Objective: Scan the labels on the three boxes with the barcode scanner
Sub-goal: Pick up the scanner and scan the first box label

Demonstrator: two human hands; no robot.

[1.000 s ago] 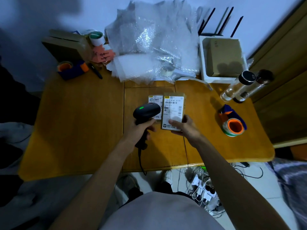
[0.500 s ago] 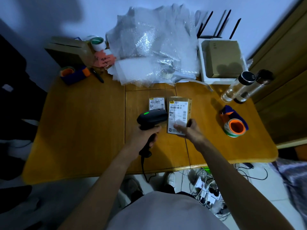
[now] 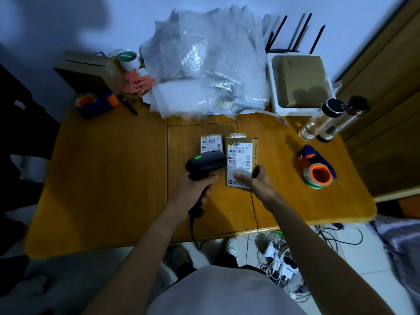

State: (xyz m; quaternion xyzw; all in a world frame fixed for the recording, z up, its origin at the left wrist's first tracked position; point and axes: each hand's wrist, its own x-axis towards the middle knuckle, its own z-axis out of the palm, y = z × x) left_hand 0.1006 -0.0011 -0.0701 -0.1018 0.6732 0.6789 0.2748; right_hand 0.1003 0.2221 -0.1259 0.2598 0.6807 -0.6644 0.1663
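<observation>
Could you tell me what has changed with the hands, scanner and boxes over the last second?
Little has changed. The right hand keeps its grip on the labelled box, which it has tipped up slightly. The left hand still holds the barcode scanner beside that label, green light on. The second labelled box behind the scanner has stayed on the table.

Head-worn wide view, steeply down (close) over the table point(image 3: 109, 178).

Your desk point(image 3: 102, 178) is smooth, satin wood. On it, the box point(image 3: 241, 160) is matt brown cardboard with a white paper label. Beside that box, your scanner point(image 3: 205, 164) is matt black plastic.
</observation>
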